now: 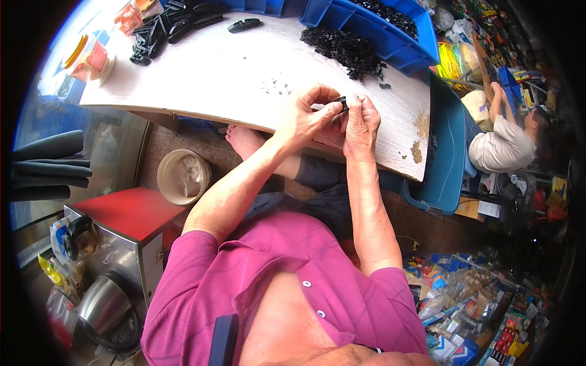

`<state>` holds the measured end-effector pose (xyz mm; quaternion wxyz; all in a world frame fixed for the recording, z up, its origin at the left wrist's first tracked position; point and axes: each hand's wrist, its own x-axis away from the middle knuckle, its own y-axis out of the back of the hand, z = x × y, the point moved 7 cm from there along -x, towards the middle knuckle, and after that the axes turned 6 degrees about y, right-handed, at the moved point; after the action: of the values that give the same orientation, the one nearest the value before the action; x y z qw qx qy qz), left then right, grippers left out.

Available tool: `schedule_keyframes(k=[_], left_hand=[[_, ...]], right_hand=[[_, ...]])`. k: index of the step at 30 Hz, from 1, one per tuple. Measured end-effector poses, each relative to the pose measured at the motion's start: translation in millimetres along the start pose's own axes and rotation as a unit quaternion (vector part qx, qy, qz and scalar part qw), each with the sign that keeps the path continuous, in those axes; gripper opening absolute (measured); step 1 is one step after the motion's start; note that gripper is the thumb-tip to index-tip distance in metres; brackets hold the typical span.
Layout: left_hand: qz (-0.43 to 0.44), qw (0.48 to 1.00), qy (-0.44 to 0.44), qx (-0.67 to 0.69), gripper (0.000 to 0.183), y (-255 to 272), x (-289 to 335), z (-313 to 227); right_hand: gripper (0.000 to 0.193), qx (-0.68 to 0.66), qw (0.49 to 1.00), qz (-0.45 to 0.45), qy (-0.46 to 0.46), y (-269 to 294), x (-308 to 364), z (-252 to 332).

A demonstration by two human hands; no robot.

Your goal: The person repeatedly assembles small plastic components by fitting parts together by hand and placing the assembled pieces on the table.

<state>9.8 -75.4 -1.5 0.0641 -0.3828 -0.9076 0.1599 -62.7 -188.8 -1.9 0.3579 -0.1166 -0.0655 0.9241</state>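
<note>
black piece: between both hands, over the pale table's near side
left hand: thumb and forefinger pinching the piece
right hand: fingertips together at its far end; cannot tell whether gripping it
small black parts: heaped beside the blue bin

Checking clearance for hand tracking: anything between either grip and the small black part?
Nothing visible. The left grip pinches the small black part; the right grip is close at its right end, contact unclear. The black pile lies beyond both.
</note>
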Motion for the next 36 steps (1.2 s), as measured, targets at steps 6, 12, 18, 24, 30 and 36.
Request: schedule_keyframes(k=[6,12,18,24,30,36], left_hand=[[0.007,0.999,-0.007,-0.045,0.026,-2,0,2],[0.074,0.997,0.028,0.004,0.028,-11,4,-3],[0.095,0.995,0.001,-0.027,0.027,-10,2,-2],[0.092,0.995,0.005,-0.041,0.025,-12,1,-2],[0.109,0.994,0.012,-0.004,0.026,-11,-1,2],[0.116,0.991,0.059,0.017,0.026,-11,-2,1]], right_hand=[[0.017,-0.017,1.000,-0.008,0.006,0,1,4],[0.023,0.008,1.000,0.000,0.018,1,0,8],[0.027,0.039,0.999,0.008,0.012,3,-1,4],[0.029,0.015,1.000,0.003,0.006,-2,-1,4],[0.027,0.036,0.999,0.019,-0.028,-5,0,7],[0.027,0.056,0.998,0.016,-0.020,-7,-2,11]])
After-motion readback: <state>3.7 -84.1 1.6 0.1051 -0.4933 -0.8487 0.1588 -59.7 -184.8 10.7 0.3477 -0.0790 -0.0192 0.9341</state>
